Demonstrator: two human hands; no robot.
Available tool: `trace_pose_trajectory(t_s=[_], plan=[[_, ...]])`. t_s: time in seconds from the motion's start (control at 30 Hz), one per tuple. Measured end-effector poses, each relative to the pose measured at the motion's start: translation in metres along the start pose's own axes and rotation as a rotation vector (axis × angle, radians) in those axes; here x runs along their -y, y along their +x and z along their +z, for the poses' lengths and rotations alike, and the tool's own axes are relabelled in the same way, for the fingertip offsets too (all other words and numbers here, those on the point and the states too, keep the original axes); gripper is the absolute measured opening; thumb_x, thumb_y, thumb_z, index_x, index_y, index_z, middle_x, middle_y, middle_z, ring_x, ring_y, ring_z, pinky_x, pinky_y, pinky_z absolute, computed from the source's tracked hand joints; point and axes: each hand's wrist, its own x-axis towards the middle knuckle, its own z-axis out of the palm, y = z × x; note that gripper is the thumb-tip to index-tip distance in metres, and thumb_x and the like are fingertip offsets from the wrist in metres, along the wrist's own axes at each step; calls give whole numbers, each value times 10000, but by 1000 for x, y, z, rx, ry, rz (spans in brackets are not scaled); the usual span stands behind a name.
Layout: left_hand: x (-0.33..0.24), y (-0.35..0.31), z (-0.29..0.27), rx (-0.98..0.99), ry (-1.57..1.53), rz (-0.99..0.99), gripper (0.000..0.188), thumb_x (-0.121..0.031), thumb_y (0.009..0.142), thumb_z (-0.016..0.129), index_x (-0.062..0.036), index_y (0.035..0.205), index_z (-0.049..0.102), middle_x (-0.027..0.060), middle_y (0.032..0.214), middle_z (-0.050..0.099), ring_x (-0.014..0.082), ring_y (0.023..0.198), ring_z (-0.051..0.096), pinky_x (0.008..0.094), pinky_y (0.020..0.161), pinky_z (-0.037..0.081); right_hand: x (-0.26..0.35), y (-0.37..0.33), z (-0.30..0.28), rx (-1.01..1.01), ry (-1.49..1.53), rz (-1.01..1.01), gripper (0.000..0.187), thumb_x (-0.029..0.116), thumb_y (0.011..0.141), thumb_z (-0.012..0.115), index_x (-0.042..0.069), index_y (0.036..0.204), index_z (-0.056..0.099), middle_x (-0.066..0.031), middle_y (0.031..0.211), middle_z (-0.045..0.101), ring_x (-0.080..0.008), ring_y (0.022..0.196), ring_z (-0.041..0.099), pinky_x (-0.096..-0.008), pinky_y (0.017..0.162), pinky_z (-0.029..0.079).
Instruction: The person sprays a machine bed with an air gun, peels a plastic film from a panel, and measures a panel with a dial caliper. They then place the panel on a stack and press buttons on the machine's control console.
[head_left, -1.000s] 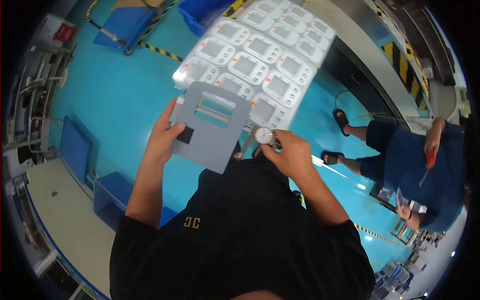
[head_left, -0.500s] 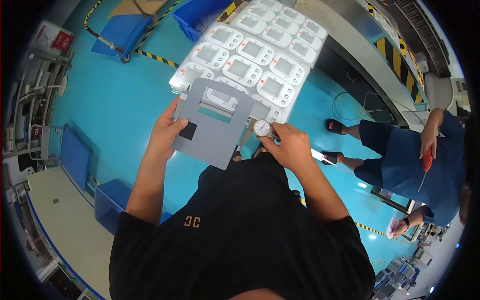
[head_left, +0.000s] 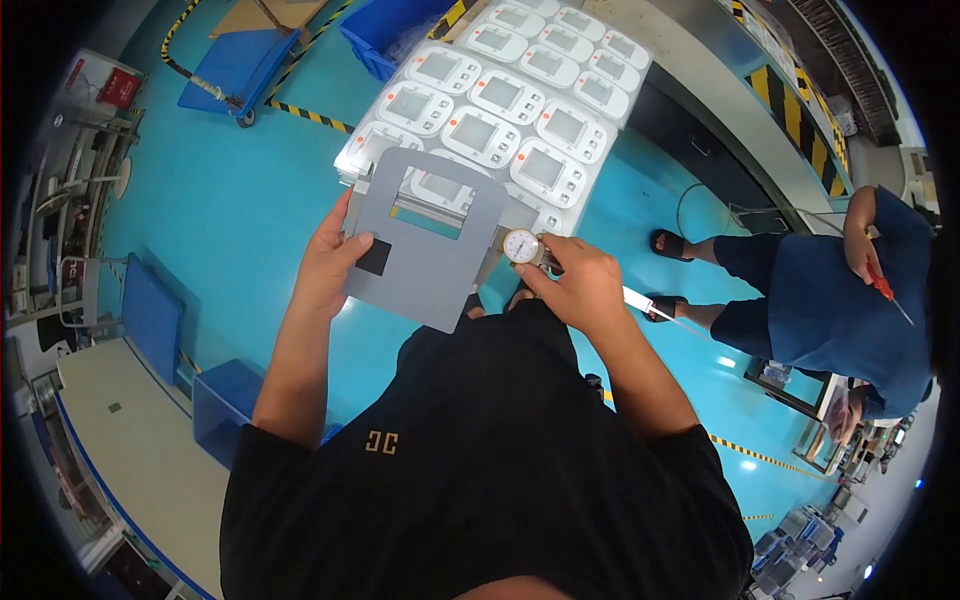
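My left hand [head_left: 326, 265] grips the left edge of a flat grey panel [head_left: 425, 270], thumb on its face beside a black square. The panel has rounded upper corners and a rectangular window near its top. In my right hand [head_left: 583, 283] is a dial caliper [head_left: 521, 245], its round white dial at the panel's right edge. The caliper's beam passes behind the panel and partly shows through the window. Its metal end comes out at the panel's left edge, by my left fingers. Whether the jaws touch both edges I cannot tell.
Rows of white devices with grey screens [head_left: 481, 134] fill the surface just ahead. A blue bin [head_left: 385, 40] and a blue cart [head_left: 240, 70] stand beyond. Another person [head_left: 840, 290] at the right holds a red-handled screwdriver [head_left: 880, 284]. A blue crate [head_left: 222, 405] stands at lower left.
The panel and caliper have shifted very slightly up and left, still in my hands. The other person's hand with the screwdriver has moved right, and their other hand has moved up and right.
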Motion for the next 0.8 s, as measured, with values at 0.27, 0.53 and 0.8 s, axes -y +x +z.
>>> trace_pose_trajectory(t_s=[0.27,0.53,0.8], plan=[[12,-2,-8,6,-14,-12,717,-77,872,645,-54,1508,315,117,1227,635,199,1090,626,345,968,467,-2,1,0,-19,13,10,381,346,767,748,40,989,695,-135,767,674,-320,706,660,-409,609,517],[19,-3,-8,-78,40,-114,246,-64,889,622,-14,1125,572,89,1063,654,182,963,627,340,874,512,-3,0,-2,7,-7,29,356,344,768,745,44,951,690,-142,782,678,-328,710,660,-413,619,521],[26,2,-11,-76,82,-99,224,-74,889,636,-19,1097,575,84,1035,660,166,942,624,329,861,510,-5,-1,-4,33,2,49,329,330,772,732,43,926,687,-150,777,673,-338,716,655,-421,631,521]])
